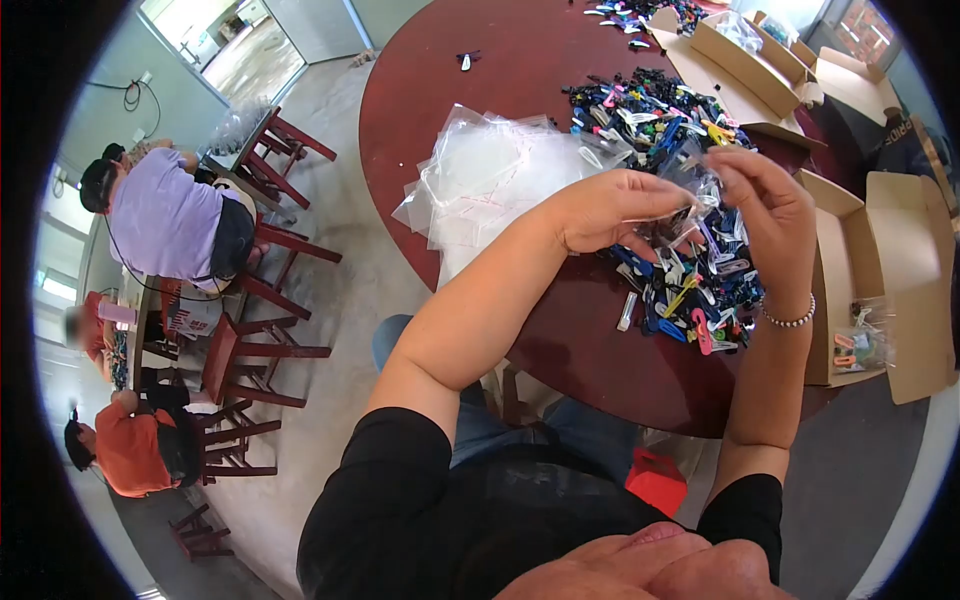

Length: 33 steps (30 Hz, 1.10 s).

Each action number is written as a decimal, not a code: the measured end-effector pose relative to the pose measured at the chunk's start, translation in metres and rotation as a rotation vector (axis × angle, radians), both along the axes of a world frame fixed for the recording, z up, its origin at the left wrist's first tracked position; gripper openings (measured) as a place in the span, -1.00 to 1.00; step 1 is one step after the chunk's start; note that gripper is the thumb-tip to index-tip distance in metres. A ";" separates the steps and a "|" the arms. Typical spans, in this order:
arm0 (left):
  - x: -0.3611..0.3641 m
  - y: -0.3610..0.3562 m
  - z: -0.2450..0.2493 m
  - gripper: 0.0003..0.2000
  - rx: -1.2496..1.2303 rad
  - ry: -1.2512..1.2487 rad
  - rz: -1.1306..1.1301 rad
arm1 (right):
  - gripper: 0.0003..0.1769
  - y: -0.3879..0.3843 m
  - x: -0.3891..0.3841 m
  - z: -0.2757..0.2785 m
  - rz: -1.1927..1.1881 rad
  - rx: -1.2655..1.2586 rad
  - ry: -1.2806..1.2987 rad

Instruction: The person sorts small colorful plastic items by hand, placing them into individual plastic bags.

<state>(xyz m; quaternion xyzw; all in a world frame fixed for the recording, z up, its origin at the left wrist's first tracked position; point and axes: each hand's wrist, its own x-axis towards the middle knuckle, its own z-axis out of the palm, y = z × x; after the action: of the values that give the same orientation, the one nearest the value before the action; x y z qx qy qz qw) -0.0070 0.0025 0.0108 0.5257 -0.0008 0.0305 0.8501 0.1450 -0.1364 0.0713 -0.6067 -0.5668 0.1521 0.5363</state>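
Note:
Above a pile of coloured clips on the dark red table, my left hand has its fingers closed on a clear plastic bag. Facing it from the right, my right hand pinches the upper edge of the same bag. Small dark items show inside the bag, too small to name. A stack of flat clear bags lies on the table to the left of the pile.
An open cardboard box with a filled bag stands at the right edge. More open boxes are at the back right. Two loose clips lie at the far left of the round table. People sit near wooden stools at left.

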 end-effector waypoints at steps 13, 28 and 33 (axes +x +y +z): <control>0.002 0.006 0.000 -0.38 -0.133 -0.010 -0.071 | -0.76 0.004 0.006 -0.015 -0.027 -0.080 0.038; 0.005 0.001 -0.001 -0.64 0.106 0.088 0.165 | -0.76 -0.147 0.128 0.029 -0.844 -0.007 -0.329; 0.004 -0.003 0.000 -0.66 0.129 0.075 0.165 | -0.69 -0.223 0.181 0.008 -0.999 -0.183 -0.453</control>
<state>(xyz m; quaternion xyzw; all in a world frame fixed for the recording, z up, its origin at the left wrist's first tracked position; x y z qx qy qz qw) -0.0027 -0.0004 0.0112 0.5782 0.0726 0.0805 0.8087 0.3263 -0.3592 0.0798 -0.8633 -0.2959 -0.2064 0.3529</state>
